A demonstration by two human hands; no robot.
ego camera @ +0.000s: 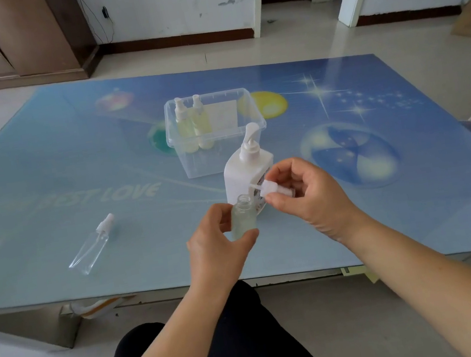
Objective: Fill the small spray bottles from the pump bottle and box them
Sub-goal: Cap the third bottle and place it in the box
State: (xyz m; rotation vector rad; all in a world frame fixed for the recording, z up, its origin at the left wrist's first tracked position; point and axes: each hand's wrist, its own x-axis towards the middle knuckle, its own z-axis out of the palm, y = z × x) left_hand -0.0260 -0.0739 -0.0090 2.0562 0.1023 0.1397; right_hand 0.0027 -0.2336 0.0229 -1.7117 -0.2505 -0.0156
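Two filled small spray bottles already stand capped in the clear plastic box, which sits on the blue printed desk just behind the white pump bottle. Taking that pump bottle as the landmark: an empty spray bottle with its cap on lies on its side well to the left of it, and directly in front of it, raised off the desk, the left hand grips an open small bottle, fingers and thumb curled round its lower body. That bottle holds pale liquid and its neck is bare. Just to the right of it, against the pump bottle's front, the right hand pinches the white spray cap, with its dip tube pointing left toward the open neck but not yet inside it. The step in hand looks like recapping the third filled bottle. Next, the tube tip needs threading into the narrow mouth, then the cap seating and twisting tight while the left hand keeps the bottle upright, before it joins the pair in the box.
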